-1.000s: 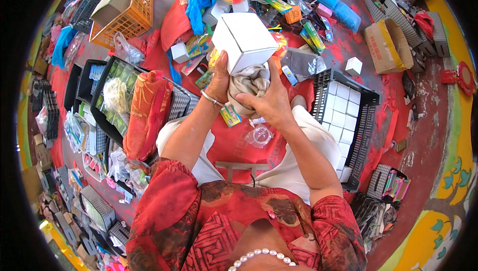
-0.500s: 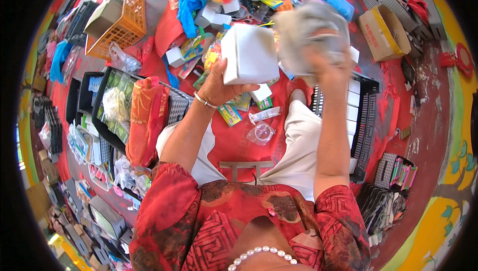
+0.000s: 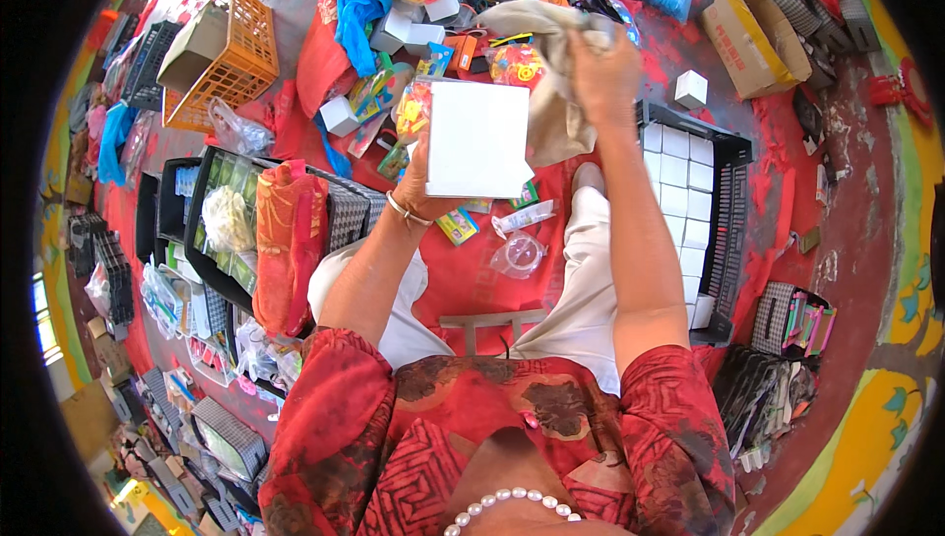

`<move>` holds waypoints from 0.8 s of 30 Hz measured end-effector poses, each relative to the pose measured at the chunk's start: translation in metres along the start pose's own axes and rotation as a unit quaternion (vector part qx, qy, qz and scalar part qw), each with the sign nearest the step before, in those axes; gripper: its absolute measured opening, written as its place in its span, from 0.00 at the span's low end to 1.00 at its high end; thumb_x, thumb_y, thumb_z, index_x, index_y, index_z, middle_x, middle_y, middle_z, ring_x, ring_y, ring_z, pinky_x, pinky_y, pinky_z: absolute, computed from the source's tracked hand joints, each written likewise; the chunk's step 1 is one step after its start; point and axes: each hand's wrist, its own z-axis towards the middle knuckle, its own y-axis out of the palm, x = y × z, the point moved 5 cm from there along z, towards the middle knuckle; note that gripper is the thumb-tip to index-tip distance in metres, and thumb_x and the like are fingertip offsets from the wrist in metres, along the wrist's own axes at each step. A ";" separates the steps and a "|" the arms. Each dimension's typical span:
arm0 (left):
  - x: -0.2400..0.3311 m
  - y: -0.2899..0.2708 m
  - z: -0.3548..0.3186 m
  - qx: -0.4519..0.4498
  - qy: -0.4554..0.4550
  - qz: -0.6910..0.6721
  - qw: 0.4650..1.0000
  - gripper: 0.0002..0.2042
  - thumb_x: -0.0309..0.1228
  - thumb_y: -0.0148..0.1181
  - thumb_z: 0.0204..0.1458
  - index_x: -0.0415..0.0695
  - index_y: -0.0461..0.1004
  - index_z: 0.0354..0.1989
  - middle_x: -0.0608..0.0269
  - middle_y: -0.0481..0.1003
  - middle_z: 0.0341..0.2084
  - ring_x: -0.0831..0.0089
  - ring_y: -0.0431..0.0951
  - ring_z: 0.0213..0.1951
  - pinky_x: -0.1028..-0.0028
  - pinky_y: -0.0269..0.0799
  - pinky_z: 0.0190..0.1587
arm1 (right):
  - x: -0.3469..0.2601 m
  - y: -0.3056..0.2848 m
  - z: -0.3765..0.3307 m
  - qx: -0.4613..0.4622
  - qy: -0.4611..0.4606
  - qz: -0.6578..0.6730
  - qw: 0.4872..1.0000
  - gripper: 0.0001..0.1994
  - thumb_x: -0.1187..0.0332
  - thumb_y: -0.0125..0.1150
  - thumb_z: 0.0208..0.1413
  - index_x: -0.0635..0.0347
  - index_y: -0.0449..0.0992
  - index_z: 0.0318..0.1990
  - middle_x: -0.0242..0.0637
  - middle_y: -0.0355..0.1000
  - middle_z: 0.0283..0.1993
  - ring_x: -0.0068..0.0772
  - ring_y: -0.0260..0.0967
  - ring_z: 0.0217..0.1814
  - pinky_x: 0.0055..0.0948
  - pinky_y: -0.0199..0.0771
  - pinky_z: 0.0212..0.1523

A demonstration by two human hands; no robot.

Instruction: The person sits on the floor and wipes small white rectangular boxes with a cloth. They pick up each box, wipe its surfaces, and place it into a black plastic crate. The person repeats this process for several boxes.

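My left hand (image 3: 417, 182) grips a white box (image 3: 478, 139) by its left side, one broad plain face turned up toward me. Most of that hand's fingers are hidden behind the box. To its right, my right hand (image 3: 602, 73) is closed on a beige cloth (image 3: 566, 123), which hangs down beside the box and looks apart from it. Below the box, a clear round plastic piece (image 3: 519, 255) and a small white packet (image 3: 525, 218) lie on the red floor between my legs.
A black crate (image 3: 724, 221) at my right holds rows of small white boxes. One white box (image 3: 691, 90) sits beyond it. Ahead lies a pile of toys and packets with a blue bag (image 3: 364, 9). On the left stand an orange crate (image 3: 254, 44) and a bin with a red towel (image 3: 290, 241).
The white box has tipped so a broad face points up, and it sits slightly lower and left. The bunched cloth has moved left and now hangs loose from my right hand.
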 end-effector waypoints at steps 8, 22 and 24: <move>-0.002 0.001 0.009 0.032 -0.060 -0.170 0.983 0.40 0.58 0.54 0.48 0.50 0.48 0.65 0.46 0.56 0.61 0.41 0.58 0.60 0.47 0.67 0.53 | 0.017 0.021 -0.045 -0.166 0.279 0.458 0.827 0.10 0.72 0.67 0.46 0.63 0.73 0.36 0.36 0.74 0.36 0.27 0.73 0.32 0.25 0.74 0.32; 0.021 -0.002 0.001 0.176 -0.031 0.038 0.983 0.34 0.41 0.68 0.41 0.42 0.61 0.56 0.61 0.70 0.48 0.67 0.73 0.49 0.67 0.69 0.52 | 0.009 0.039 -0.071 -0.170 0.064 0.254 0.950 0.11 0.72 0.67 0.38 0.63 0.76 0.32 0.32 0.74 0.28 0.19 0.69 0.29 0.23 0.71 0.32; 0.029 -0.001 0.003 0.165 -0.006 0.055 0.985 0.36 0.34 0.72 0.33 0.41 0.63 0.54 0.60 0.72 0.44 0.66 0.74 0.46 0.66 0.69 0.51 | 0.022 0.042 -0.069 -0.173 0.156 0.293 0.927 0.11 0.72 0.67 0.37 0.64 0.76 0.31 0.34 0.74 0.28 0.21 0.69 0.28 0.25 0.71 0.31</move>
